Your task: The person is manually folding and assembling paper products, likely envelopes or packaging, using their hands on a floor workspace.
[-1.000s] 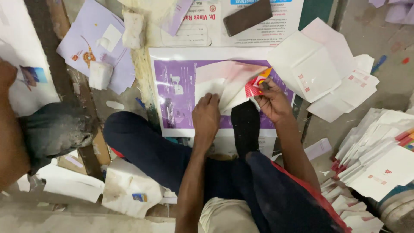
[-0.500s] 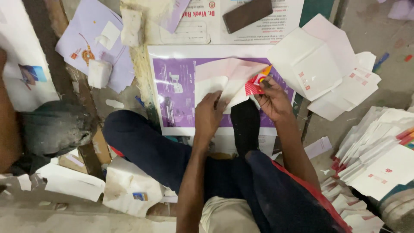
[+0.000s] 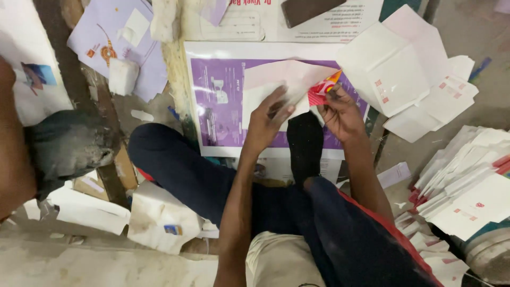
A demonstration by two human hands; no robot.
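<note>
A pale pink paper sheet [image 3: 289, 79], partly folded, lies on a purple-and-white printed board [image 3: 218, 106] between the seated person's knees. The left hand [image 3: 268, 119] presses flat on it, fingers spread and gripping nothing, while the right hand [image 3: 340, 111] has its fingertips pinched together on a small red-and-orange packet [image 3: 321, 91] at the sheet's right edge. The work in hand looks like folding the sheet around the packet; the fold appears half made, and finishing it would seem to call for holding the sheet steady while the loose flap is creased over. Unfolded white envelope blanks [image 3: 404, 74] lie just right of the board, and a stack of finished white envelopes [image 3: 467, 180] sits well apart at the right. A grey cloth bundle [image 3: 69, 146] rests on the floor at left.
</note>
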